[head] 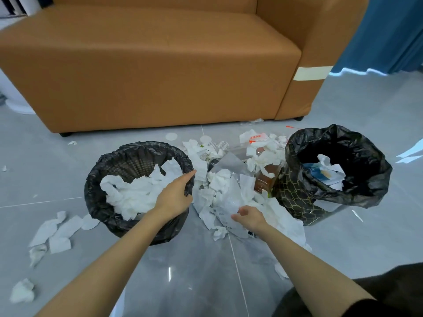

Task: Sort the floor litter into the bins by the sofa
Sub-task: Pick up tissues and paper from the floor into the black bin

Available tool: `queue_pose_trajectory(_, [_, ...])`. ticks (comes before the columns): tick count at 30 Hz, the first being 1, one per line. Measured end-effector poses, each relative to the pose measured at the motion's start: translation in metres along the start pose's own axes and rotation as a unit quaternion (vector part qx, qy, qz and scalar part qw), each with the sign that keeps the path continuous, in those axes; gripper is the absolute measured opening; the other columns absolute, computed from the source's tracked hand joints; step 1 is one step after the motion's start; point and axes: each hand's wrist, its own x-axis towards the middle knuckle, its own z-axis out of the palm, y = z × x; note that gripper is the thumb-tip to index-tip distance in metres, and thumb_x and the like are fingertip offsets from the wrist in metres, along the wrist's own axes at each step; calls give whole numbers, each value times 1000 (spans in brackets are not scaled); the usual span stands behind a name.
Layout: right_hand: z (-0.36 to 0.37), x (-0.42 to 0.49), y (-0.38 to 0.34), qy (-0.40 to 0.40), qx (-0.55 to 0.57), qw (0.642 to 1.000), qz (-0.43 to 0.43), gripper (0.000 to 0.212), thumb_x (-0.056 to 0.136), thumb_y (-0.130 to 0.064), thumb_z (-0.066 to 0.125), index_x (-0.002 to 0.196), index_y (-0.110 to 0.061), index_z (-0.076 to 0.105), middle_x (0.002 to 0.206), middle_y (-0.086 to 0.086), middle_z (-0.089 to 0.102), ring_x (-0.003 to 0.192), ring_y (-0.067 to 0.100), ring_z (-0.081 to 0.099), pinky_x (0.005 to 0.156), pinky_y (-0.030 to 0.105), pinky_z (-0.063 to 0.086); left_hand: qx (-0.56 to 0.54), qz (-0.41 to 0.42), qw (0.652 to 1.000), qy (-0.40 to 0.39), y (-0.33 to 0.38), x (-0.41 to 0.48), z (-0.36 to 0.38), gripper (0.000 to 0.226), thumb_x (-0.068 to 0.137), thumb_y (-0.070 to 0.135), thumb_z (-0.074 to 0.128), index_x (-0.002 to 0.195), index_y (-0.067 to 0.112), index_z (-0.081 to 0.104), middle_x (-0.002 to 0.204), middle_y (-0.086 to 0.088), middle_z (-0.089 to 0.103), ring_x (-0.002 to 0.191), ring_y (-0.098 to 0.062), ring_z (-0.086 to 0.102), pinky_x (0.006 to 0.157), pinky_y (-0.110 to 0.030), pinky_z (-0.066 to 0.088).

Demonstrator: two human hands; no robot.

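The gap between the two bins is choked. A litter pile (pixel 229 179) of crumpled tissues, paper and clear plastic covers the floor (pixel 201 282) from the left bin (pixel 128 147) across to the right bin (pixel 295 193), with a brown bottle (pixel 265 179) half buried just beside the right bin. The sofa (pixel 148 72) closes off the far side.

The left bin's mouth is open from above, though tissues fill its bottom and the left hand (pixel 176 193) grips its right rim. The right bin's mouth is ringed by a slumped black bag (pixel 370 179).

The right hand (pixel 249 216) pinches a white sheet (pixel 226 209) at the pile's near edge. Bare floor lies open between the forearms. Tissue scraps (pixel 57 232) dot the floor left of the left bin.
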Motion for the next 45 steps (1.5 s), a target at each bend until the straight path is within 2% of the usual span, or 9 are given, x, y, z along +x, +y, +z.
queue_pose_trajectory(4, [15, -5, 5, 42, -4, 999, -18, 29, 92, -20, 56, 68, -15, 41, 68, -1, 40, 65, 12, 42, 67, 25, 34, -29, 16, 998, -55, -1, -8, -6, 71, 86, 7, 55, 146, 33, 27, 143, 0, 44, 104, -19, 58, 90, -24, 45])
queue_pose_trajectory(9, [1, -19, -36, 153, 100, 980, -72, 15, 96, -18, 47, 98, -4, 53, 91, 7, 52, 89, 22, 48, 78, 29, 36, -124, 11, 983, -135, -8, -19, -18, 75, 83, 13, 68, 143, 37, 30, 146, 5, 39, 134, -14, 39, 101, -26, 43])
queue_pose_trajectory(12, [-20, -36, -84, 251, 155, 942, -161, 22, 98, -22, 46, 107, -3, 54, 96, 2, 56, 89, 15, 51, 77, 27, 38, -232, -48, 962, -135, -7, -29, -30, 70, 86, 18, 66, 143, 36, 30, 132, 2, 55, 118, -9, 55, 89, -17, 45])
queue_pose_trajectory(18, [-11, -69, -171, 208, 129, 903, -352, 20, 95, -25, 54, 106, -12, 64, 96, -8, 63, 82, 6, 56, 74, 19, 46, -267, -168, 941, 123, -26, -33, -61, 37, 96, 13, 46, 133, 14, 47, 129, -8, 54, 109, -25, 56, 90, -42, 52])
queue_pose_trajectory(22, [21, -74, -188, 36, 13, 931, -363, 41, 93, -21, 58, 133, -13, 52, 132, 1, 56, 114, 15, 56, 92, 21, 42, -288, -226, 905, 215, -40, -40, -83, 48, 93, 5, 42, 140, 9, 35, 137, -17, 46, 119, -35, 49, 98, -47, 44])
queue_pose_trajectory(25, [27, -73, -180, 63, 0, 927, -371, 43, 93, -21, 56, 136, -14, 49, 134, 0, 54, 123, 15, 50, 96, 20, 37, -217, -200, 924, 243, -42, -48, -88, 50, 89, 0, 41, 138, 7, 37, 133, -20, 49, 95, -37, 57, 82, -45, 48])
queue_pose_trajectory(27, [21, -68, -171, 130, 42, 927, -350, 35, 94, -18, 53, 129, -13, 55, 126, 0, 59, 111, 14, 55, 95, 24, 41, -157, -173, 944, 231, -39, -49, -85, 54, 89, 0, 41, 142, 9, 33, 141, -18, 41, 86, -39, 59, 67, -41, 48])
queue_pose_trajectory(33, [-16, -27, -91, 228, 44, 963, -138, 34, 93, -17, 51, 126, -12, 52, 131, 9, 52, 122, 27, 45, 100, 37, 39, -26, -72, 989, 126, -7, -40, -54, 53, 96, 10, 43, 146, 10, 25, 154, -8, 22, 142, -22, 22, 111, -35, 26])
queue_pose_trajectory(45, [-27, -14, 57, 12, -79, 990, 117, 110, 73, -43, 76, 147, -42, -5, 157, 11, -9, 143, 39, 7, 113, 50, 19, 66, -130, 978, -149, -6, -12, 11, 112, 64, 88, 43, 150, 22, 14, 158, -9, 8, 146, -32, 4, 118, -47, 12])
